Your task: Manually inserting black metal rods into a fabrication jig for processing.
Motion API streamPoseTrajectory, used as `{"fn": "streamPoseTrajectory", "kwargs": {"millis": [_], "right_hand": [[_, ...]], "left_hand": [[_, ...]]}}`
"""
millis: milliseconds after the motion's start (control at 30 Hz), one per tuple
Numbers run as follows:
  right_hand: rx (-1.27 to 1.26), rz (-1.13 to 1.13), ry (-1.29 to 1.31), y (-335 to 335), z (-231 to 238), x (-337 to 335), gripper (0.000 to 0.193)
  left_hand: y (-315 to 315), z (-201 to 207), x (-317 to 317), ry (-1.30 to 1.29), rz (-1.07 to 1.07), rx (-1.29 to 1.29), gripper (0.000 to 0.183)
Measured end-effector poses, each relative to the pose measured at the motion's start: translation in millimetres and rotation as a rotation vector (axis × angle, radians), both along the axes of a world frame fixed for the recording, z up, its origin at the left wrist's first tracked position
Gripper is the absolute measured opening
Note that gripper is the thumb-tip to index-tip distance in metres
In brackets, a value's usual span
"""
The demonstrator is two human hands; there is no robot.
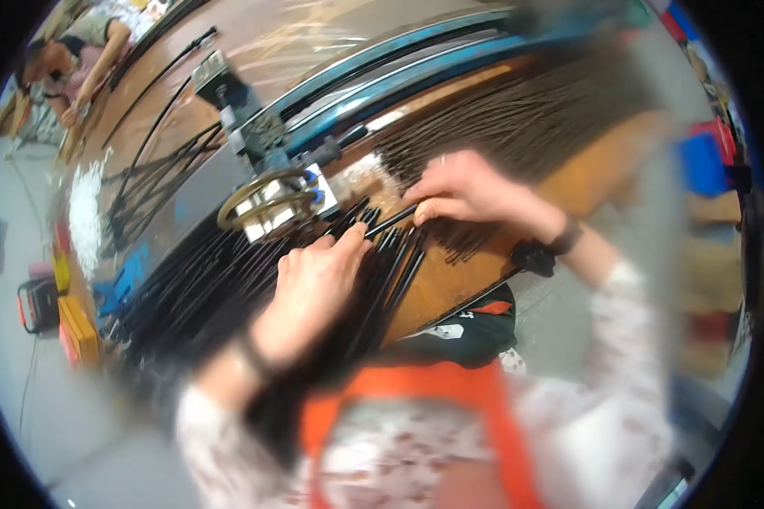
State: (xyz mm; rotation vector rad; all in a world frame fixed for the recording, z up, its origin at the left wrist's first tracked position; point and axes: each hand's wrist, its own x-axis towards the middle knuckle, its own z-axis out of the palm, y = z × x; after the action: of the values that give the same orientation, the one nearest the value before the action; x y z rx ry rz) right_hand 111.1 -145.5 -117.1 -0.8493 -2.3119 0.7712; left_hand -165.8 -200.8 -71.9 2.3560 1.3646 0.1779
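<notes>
A short length of black tube [392, 220] spans the gap between my two hands, slanting up to the right. My left hand [314, 276] is closed with its fingertips on the tube's lower end. At the upper end, my right hand [467, 191] pinches it between thumb and fingers. Beneath and left of my left hand lies a thick pile of long black tubes [204, 284]. Thin brown rods [501, 119] are bundled beyond my right hand. Just left of the tube stands a small machine head [272, 199] with metal blocks, looped brownish hoses and blue fittings.
A long blue rail [399, 72] runs behind the machine across the wooden table [429, 293]. Black cables [157, 161] and a white heap [87, 212] lie at the left. Another person [76, 64] sits far left. Yellow and blue boxes [703, 165] stand at the sides.
</notes>
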Motion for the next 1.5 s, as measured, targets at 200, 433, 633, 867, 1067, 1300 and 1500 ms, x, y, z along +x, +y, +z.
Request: {"fn": "streamPoseTrajectory", "kwargs": {"millis": [200, 433, 633, 867, 1067, 1300, 1500], "right_hand": [[-0.003, -0.17, 0.198, -32, -22, 15, 0.024], [0.609, -0.113, 0.22, -29, 6, 8, 0.034], [0.697, -0.498, 0.144, 28, 17, 80, 0.065], [0.634, -0.612, 0.1, 44, 30, 124, 0.062], [0.678, -0.614, 0.122, 62, 22, 154, 0.063], [0.954, -0.831, 0.031, 57, 40, 194, 0.043], [1.032, -0.592, 0.038, 50, 31, 160, 0.036]], "left_hand": [[6, 27, 32, 0.058, -0.112, -0.029, 0.023], [9, 51, 54, 0.165, -0.208, 0.155, 0.006], [49, 103, 53, 0.204, -0.343, 0.477, 0.042], [102, 112, 85, 0.261, -0.412, 0.36, 0.059], [117, 89, 103, 0.26, -0.461, 0.423, 0.061], [127, 89, 92, 0.204, -0.433, 0.328, 0.048], [118, 81, 94, 0.149, -0.492, 0.345, 0.049]]}}
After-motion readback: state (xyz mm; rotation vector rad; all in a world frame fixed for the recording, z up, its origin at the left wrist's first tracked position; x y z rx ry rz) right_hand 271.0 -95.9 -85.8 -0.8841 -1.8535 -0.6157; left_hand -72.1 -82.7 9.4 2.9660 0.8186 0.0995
